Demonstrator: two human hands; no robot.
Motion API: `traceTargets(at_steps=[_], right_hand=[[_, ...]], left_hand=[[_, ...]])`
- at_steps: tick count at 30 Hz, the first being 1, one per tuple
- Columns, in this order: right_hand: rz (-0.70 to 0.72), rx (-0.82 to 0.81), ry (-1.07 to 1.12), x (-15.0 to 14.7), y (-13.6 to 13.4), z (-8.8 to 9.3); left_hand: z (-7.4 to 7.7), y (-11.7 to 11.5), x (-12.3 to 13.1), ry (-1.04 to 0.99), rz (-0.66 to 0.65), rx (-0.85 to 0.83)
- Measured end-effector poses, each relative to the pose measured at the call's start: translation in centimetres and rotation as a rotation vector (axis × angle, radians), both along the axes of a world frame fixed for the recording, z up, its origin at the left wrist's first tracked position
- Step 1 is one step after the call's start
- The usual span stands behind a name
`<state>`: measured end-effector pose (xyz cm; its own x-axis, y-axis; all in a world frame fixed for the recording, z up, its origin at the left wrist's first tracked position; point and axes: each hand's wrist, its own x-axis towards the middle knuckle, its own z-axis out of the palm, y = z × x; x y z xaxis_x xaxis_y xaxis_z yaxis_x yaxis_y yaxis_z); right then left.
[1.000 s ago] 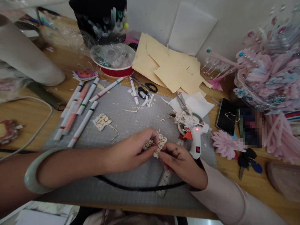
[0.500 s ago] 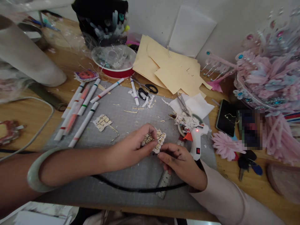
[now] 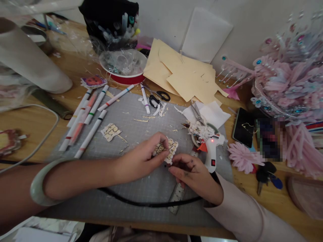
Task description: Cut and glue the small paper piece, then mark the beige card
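A cream paper cutout point(image 3: 172, 148) with a scalloped white edge and black line pattern is held above the grey cutting mat point(image 3: 136, 205). My left hand point(image 3: 153, 153) pinches it between thumb and forefinger, hiding part of its left side. At the cutout's lower right edge, the thumb and curled fingers of my right hand point(image 3: 189, 171) close in on the rim; the exact contact is partly hidden. Left of my hands lies another patterned paper piece point(image 3: 111, 131) with a thin strip beside it. A white glue gun point(image 3: 213, 153) with a red light rests just beyond my right hand.
Several markers point(image 3: 93, 132) lie at left. Black-handled scissors point(image 3: 158, 98), yellow card sheets point(image 3: 186, 74) and a red-rimmed bowl point(image 3: 126, 79) sit behind. A metal ruler point(image 3: 176, 198) and black cable point(image 3: 141, 203) are near the front. Phone point(image 3: 243, 129), keys point(image 3: 263, 178) and pink flowers are right.
My right fingers have shifted slightly at the cutout's lower edge, with the thumb a little farther left and lower. My left hand keeps its pinch almost unmoved.
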<state>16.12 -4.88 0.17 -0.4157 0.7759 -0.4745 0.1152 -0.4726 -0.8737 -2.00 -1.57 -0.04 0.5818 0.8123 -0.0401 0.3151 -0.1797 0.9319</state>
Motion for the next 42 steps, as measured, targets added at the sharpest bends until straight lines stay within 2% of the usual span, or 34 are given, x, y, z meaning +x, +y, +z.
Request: traceTargets(at_steps=[5, 8, 11, 13, 14, 16, 18, 20, 23, 26, 28, 30, 32, 33, 35, 38, 42], right_hand=[[0.011, 0.033, -0.009, 0.0, -0.1, -0.2], [0.094, 0.167, -0.047, 0.3, -0.1, 0.7], [0.194, 0.484, -0.234, 1.6, 0.2, 2.3], [0.159, 0.781, -0.489, 3.1, 0.5, 3.3], [0.127, 0.872, -0.638, 4.0, 0.8, 3.5], [0.037, 0.884, -0.906, 5.7, 1.3, 3.6], [0.047, 0.808, -1.130, 7.1, 1.8, 3.1], [0.079, 0.698, -1.243, 7.9, 2.2, 2.4], [0.025, 0.579, -1.155, 8.1, 2.5, 1.7], [-0.099, 0.517, -0.973, 7.6, 2.4, 1.5], [-0.237, 0.412, -0.666, 7.0, 2.0, 1.5], [-0.370, 0.220, -0.182, 6.4, 1.6, 1.4], [-0.419, 0.063, 0.217, 6.0, 1.2, 1.1], [-0.405, 0.026, 0.326, 5.9, 1.1, 0.9], [-0.358, 0.038, 0.380, 5.9, 0.8, 0.4], [-0.285, 0.087, 0.331, 6.2, 0.6, -0.3], [-0.255, 0.039, 0.379, 6.3, 0.4, -0.4]], left_hand=[[0.2, 0.0, -0.1, 0.002, -0.011, -0.034], [0.2, 0.0, -0.2, 0.011, -0.011, -0.043], [0.1, 0.1, -0.3, 0.034, 0.015, -0.028], [-0.1, 0.2, -0.3, 0.039, 0.032, -0.036], [-0.2, 0.3, -0.3, 0.033, 0.041, -0.054], [-0.6, 0.3, -0.3, 0.010, 0.063, -0.104], [-1.0, 0.3, -0.2, -0.018, 0.097, -0.146], [-1.2, 0.4, -0.2, -0.030, 0.126, -0.155], [-1.1, 0.4, -0.1, -0.037, 0.137, -0.173], [-0.9, 0.4, 0.0, -0.065, 0.127, -0.235], [-0.8, 0.5, 0.1, -0.078, 0.137, -0.254], [-0.7, 0.5, 0.2, -0.065, 0.161, -0.248], [-0.6, 0.6, 0.2, -0.040, 0.176, -0.241], [-0.5, 0.7, 0.3, -0.024, 0.181, -0.241], [-0.3, 0.7, 0.4, -0.003, 0.184, -0.244], [-0.2, 0.7, 0.5, -0.016, 0.198, -0.250], [-0.3, 1.1, 0.6, -0.071, 0.227, -0.275]])
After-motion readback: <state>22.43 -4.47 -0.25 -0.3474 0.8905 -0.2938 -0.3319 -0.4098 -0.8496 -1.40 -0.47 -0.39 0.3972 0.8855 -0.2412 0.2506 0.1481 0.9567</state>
